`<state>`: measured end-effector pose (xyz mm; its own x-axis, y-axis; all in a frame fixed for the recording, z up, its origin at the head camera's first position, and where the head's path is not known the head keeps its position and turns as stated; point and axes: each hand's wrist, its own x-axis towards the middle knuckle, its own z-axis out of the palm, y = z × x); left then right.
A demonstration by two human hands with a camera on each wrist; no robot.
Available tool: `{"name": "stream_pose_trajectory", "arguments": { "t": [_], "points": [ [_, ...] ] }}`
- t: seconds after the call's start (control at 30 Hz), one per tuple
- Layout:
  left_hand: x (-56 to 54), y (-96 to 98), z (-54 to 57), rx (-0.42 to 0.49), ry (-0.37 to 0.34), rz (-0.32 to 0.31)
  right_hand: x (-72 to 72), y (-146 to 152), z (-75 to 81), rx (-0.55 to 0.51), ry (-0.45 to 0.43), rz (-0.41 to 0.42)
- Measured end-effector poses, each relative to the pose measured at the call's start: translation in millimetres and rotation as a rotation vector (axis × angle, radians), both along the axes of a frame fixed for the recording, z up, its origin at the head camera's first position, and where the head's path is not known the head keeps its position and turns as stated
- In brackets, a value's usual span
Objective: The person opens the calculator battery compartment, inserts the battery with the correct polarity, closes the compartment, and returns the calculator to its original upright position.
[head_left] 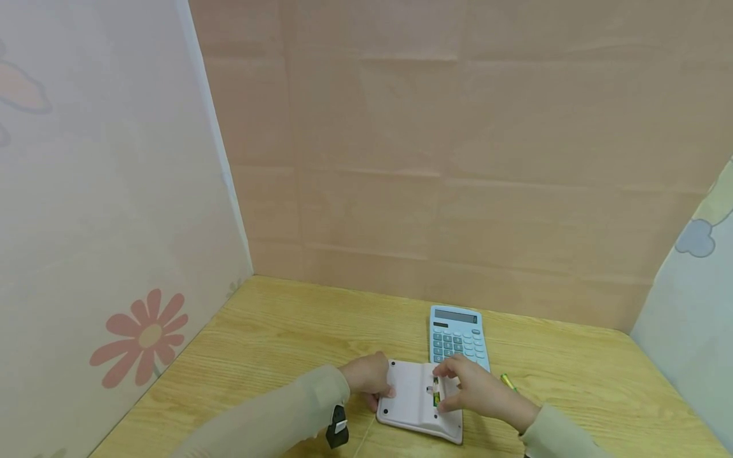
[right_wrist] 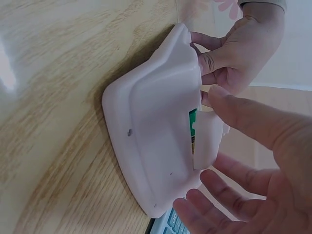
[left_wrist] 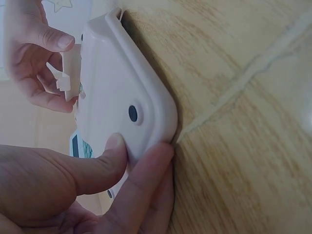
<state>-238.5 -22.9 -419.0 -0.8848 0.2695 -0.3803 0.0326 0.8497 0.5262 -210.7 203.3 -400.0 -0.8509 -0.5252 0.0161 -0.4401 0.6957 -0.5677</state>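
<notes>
A pale pink calculator (head_left: 406, 394) lies face down on the wooden table, its battery compartment uncovered and a green battery (head_left: 436, 399) showing inside. My left hand (head_left: 366, 375) grips the calculator's left edge, thumb on the back and fingers along the side, as the left wrist view shows. Between the thumb and fingers of my right hand (head_left: 478, 391) is the small pink battery cover (right_wrist: 207, 139), pinched on edge over the compartment. In the left wrist view, clips stick out from that cover (left_wrist: 72, 68).
Behind the pink calculator a light blue calculator (head_left: 458, 340) lies face up, partly hidden by it and my right hand. A green and yellow battery (head_left: 508, 381) lies on the table right of my right hand. Papered walls enclose the table (head_left: 321, 318) at the back and sides.
</notes>
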Motion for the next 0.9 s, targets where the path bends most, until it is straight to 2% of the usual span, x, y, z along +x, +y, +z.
{"name": "stream_pose_trajectory", "arguments": {
  "t": [0.3, 0.53, 0.9],
  "points": [
    [0.0, -0.2, 0.5, -0.012, 0.004, -0.006, 0.0, -1.2, -0.2, 0.009, -0.009, -0.031],
    [-0.3, -0.3, 0.3, -0.008, 0.000, -0.005, -0.5, -2.6, -2.7, 0.027, 0.015, -0.044],
    [-0.4, -0.6, -0.5, -0.013, 0.006, -0.011, -1.6, -7.3, -5.3, 0.052, 0.023, -0.103]
  ]
}}
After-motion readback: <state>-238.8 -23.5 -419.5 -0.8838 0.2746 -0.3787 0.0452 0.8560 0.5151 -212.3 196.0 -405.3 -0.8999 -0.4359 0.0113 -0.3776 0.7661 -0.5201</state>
